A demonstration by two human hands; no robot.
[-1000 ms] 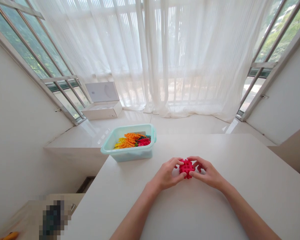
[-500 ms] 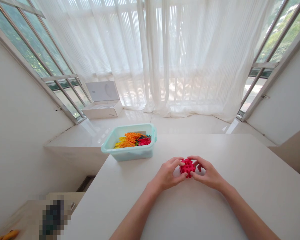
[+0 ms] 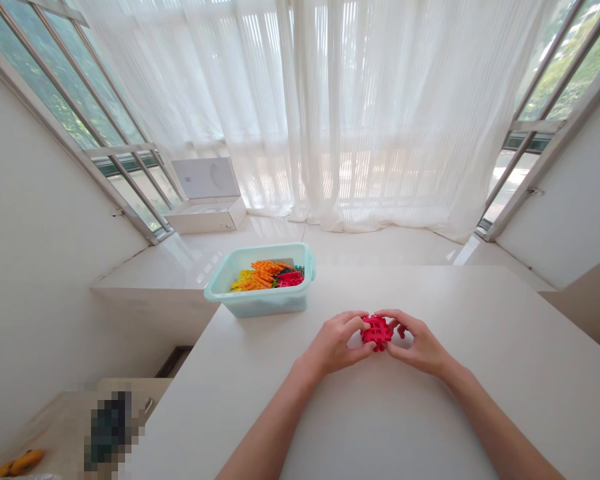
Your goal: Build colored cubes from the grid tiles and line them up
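Magenta plastic lattice block [image 3: 377,332] is held between both hands, right of centre above the white tabletop [image 3: 480,413]; contact with the tabletop can't be told. Left hand [image 3: 335,345]: fingers curled and pressed together, pinching the block's left side. Right hand [image 3: 417,345]: fingers curled over the block's right side, tips pressed on it. Far left on the table, well apart from the hands: pale teal plastic bin [image 3: 257,305] holding orange, yellow and magenta plastic pieces [image 3: 267,275]. Beyond it, on the far ledge: open white cardboard box [image 3: 207,220].
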